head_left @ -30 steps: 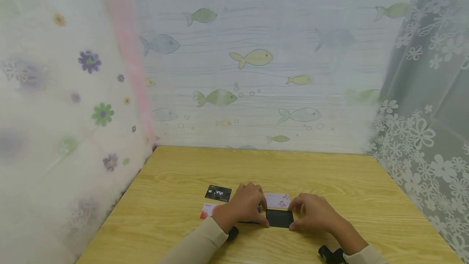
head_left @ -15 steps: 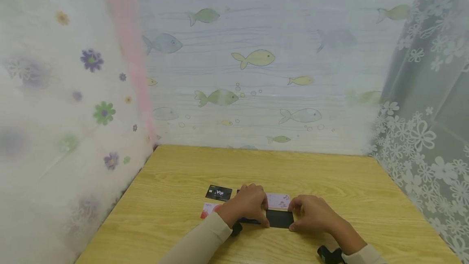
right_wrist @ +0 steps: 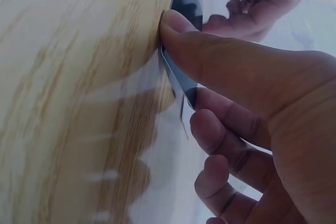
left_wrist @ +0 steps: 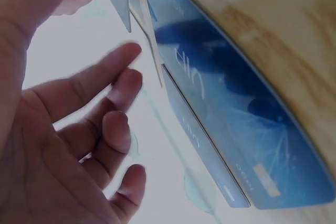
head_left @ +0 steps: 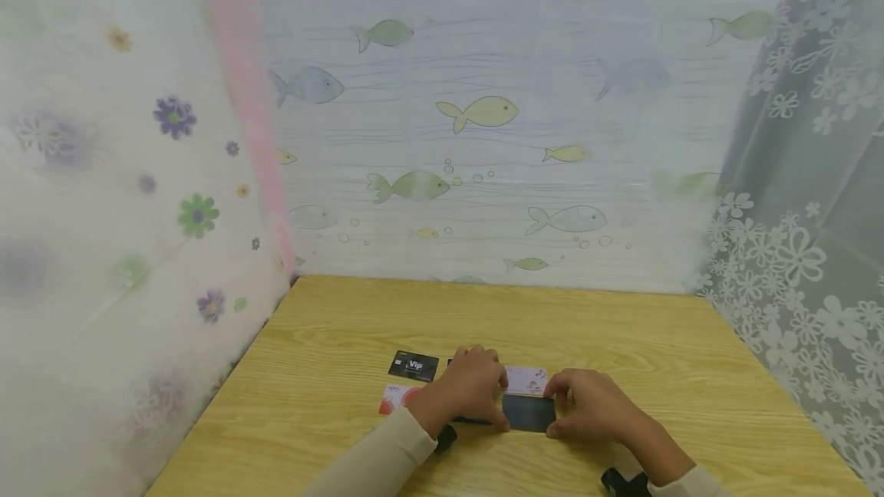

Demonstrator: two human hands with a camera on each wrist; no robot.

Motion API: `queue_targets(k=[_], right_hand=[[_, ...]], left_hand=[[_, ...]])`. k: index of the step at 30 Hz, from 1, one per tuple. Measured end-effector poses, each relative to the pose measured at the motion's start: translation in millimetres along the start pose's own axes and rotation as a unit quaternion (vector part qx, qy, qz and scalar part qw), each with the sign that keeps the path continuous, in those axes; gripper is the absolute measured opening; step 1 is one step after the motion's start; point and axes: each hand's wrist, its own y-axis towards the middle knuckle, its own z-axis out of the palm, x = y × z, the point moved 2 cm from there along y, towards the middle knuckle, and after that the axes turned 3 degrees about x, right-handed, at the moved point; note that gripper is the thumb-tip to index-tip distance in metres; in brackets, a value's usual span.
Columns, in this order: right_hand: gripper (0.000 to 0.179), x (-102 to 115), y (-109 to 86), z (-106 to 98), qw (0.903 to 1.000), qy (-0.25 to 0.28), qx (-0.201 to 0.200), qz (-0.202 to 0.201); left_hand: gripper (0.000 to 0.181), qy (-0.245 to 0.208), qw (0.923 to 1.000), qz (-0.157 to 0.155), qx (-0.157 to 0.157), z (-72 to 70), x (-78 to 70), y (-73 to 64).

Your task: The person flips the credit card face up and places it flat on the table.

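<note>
Between my two hands lies a dark, plain card (head_left: 529, 413), flat or slightly tilted close over the table. My left hand (head_left: 472, 390) holds its left edge, thumb at the near corner and fingertips at the far one. My right hand (head_left: 595, 406) pinches the right edge between thumb and index finger; in the right wrist view its thumb (right_wrist: 184, 38) overlaps the card's edge. Under the left hand is a blue card (left_wrist: 231, 93), large in the left wrist view and mostly hidden in the head view. Just beyond the dark card sits a pale pink card (head_left: 526, 380).
A black card marked Vip (head_left: 413, 366) and a white-and-red card (head_left: 397, 398) lie to the left on the wooden table (head_left: 331, 328). Black wrist devices show at both wrists, the right one (head_left: 623, 482) near the bottom edge. Patterned curtains (head_left: 483, 175) enclose the table.
Both hands keep nearly the same place at the dark card's edges. The card's face has turned from black to a lighter grey sheen.
</note>
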Motion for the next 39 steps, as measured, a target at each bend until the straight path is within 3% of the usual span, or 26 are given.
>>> queue_targets(k=[14,26,31,39], right_hand=[[0.043,0,0.1,2,1.0,0.0,-0.006,-0.007],[0.048,12,5.6,-1,0.9992,0.006,-0.011,-0.038],[0.05,16,8.0,-4,0.9985,0.0,-0.033,-0.044],[0.051,20,6.5,-7,0.9967,0.046,-0.034,-0.058]], left_hand=[[0.045,0.005,0.9996,0.015,-0.023,-2.8,-0.4,-5.6],[0.039,-0.044,0.9951,0.037,-0.08,-12.7,-2.0,-4.8],[0.04,-0.088,0.9898,0.045,-0.103,-17.2,-1.8,-4.0],[0.045,-0.128,0.9804,0.061,-0.136,-17.0,-2.2,-4.9]])
